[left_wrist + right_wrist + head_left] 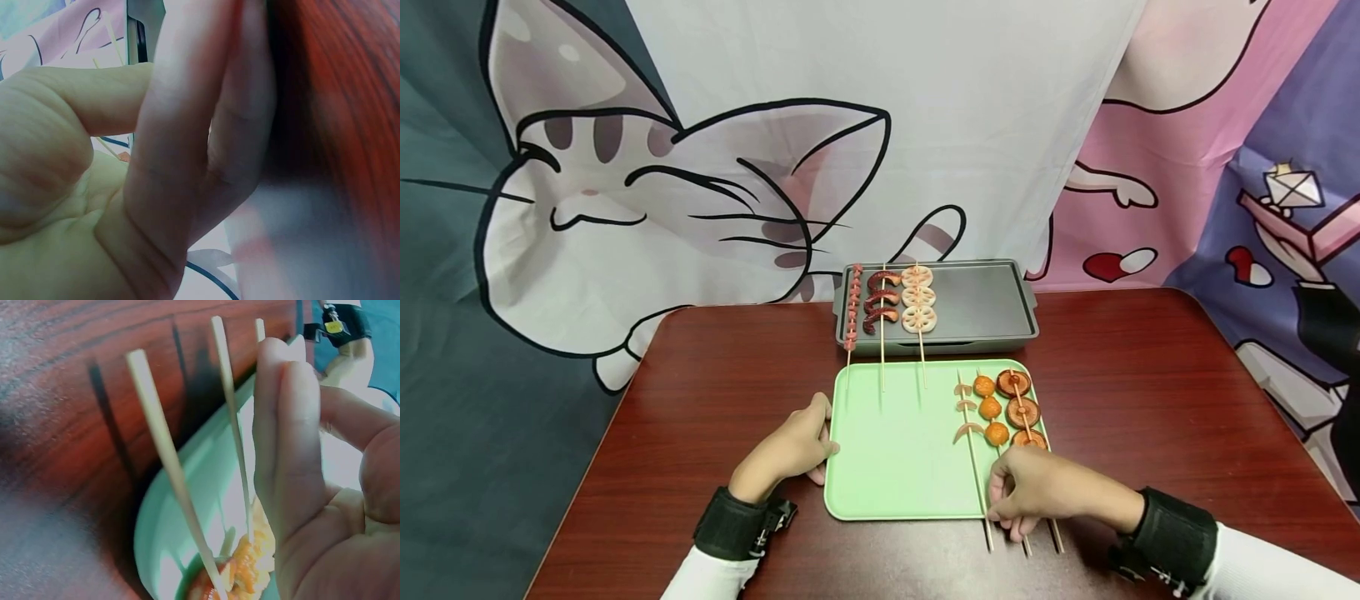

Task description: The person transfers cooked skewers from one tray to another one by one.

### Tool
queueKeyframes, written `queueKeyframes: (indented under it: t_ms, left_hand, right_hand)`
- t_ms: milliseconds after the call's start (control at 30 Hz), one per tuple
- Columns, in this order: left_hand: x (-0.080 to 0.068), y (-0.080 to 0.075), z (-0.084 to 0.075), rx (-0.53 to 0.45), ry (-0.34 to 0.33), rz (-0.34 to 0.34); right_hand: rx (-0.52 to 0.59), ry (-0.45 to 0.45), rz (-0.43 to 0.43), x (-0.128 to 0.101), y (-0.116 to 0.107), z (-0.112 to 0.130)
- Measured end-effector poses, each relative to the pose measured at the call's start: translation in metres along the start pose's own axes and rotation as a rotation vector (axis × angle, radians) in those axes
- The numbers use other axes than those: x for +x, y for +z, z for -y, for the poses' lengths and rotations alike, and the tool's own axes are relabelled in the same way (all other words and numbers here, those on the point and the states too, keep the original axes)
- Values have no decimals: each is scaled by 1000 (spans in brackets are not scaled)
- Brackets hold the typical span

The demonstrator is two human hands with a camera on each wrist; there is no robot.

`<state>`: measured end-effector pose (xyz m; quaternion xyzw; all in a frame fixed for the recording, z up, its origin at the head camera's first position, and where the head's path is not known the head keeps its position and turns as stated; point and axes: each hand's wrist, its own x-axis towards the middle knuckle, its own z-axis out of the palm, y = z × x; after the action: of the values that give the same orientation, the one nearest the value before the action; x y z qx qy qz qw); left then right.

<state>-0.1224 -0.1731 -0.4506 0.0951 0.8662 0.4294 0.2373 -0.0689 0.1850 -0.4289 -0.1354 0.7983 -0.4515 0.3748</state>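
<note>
A light green tray [895,467] lies in the middle of the dark red table [715,400]. At the tray's right side lie three skewers: shrimp pieces [964,408], orange balls [990,410] and mushroom caps [1021,410]. Their sticks [164,469] reach past the tray's near edge. My right hand [1026,492] rests curled over those sticks, with a finger [287,444] lying against the middle one; a grip is not visible. My left hand [801,446] rests with fairly straight fingers [187,125] against the tray's left edge.
A grey grill pan [981,304] stands behind the tray and carries three skewers on its left part: small red pieces [853,308], dark sausages [882,310] and lotus slices [918,308]. A cartoon cloth backdrop [700,167] hangs behind the table.
</note>
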Motion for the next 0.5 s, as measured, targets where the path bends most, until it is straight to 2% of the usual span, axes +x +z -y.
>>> queueKeyframes:
  t_ms: [267,500]
  left_hand:
    - [1,0,1,6,1,8]
    - [1,0,1,3,0,15]
  right_hand:
    - [-21,-88,7,-1,-13,3]
    - [-42,-157,-67,-4,-27,3]
